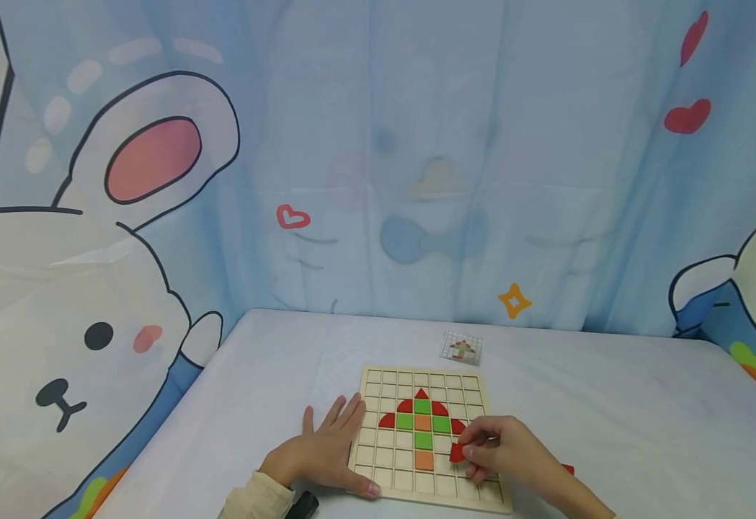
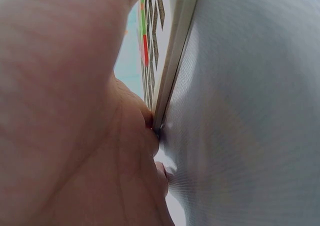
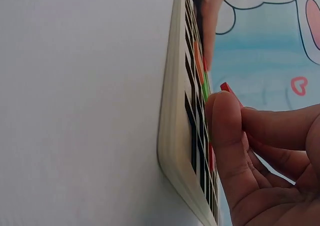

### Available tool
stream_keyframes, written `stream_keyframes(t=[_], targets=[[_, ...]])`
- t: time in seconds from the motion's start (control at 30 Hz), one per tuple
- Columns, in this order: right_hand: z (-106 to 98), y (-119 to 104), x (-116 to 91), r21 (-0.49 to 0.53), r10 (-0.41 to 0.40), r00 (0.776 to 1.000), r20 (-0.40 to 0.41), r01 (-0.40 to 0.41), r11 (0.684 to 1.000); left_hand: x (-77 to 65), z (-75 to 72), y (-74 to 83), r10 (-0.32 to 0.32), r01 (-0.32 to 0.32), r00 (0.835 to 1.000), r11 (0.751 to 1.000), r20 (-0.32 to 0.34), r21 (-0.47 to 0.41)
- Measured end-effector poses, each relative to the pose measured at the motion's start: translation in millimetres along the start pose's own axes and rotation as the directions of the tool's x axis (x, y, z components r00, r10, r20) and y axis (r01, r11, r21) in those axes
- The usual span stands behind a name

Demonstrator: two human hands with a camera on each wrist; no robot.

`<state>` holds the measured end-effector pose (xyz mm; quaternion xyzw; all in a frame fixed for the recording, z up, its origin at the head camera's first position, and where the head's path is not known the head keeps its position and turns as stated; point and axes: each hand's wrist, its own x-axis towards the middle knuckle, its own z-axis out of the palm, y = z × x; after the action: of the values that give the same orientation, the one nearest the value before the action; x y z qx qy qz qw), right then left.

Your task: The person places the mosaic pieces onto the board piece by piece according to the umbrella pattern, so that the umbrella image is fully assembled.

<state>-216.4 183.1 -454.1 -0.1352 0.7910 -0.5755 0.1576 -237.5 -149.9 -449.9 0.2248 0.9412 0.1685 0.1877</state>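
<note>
A wooden grid board [image 1: 378,386] lies on the white table, holding red, green and orange tiles [image 1: 422,422] laid out in an arrow-like shape. My left hand [image 1: 326,454] lies flat with straight fingers against the board's left edge [image 2: 172,61]. My right hand [image 1: 504,450] pinches a red tile [image 1: 457,453] between thumb and fingers just above the board's right side. In the right wrist view the red tile [image 3: 226,88] shows edge-on behind the thumb, close to the board [image 3: 175,136].
A small pattern card [image 1: 461,348] lies beyond the board. Another red piece [image 1: 568,470] peeks out beside my right wrist. A dark object [image 1: 303,506] sits under my left wrist. A cartoon curtain [image 1: 378,158] closes off the back and sides.
</note>
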Motion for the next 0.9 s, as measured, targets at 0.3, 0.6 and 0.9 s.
stream_keyframes(t=[0.3,0.6,0.9], targets=[[23.0,-3.6,1.9,-0.018,-0.023,0.998,0.058,0.025,1.000,8.2,8.9,-12.7,0.021,-0.022,0.999,0.999,-0.027,-0.024],[41.7,-9.2,1.2,-0.058,-0.011,0.998,0.062,0.015,0.998,7.0,8.3,-8.9,0.006,-0.006,1.000,1.000,-0.024,-0.006],[51.1,-10.9,3.2,-0.175,-0.053,0.998,0.037,0.059,0.983,9.0,8.7,-11.7,0.011,-0.011,1.000,1.000,-0.023,-0.009]])
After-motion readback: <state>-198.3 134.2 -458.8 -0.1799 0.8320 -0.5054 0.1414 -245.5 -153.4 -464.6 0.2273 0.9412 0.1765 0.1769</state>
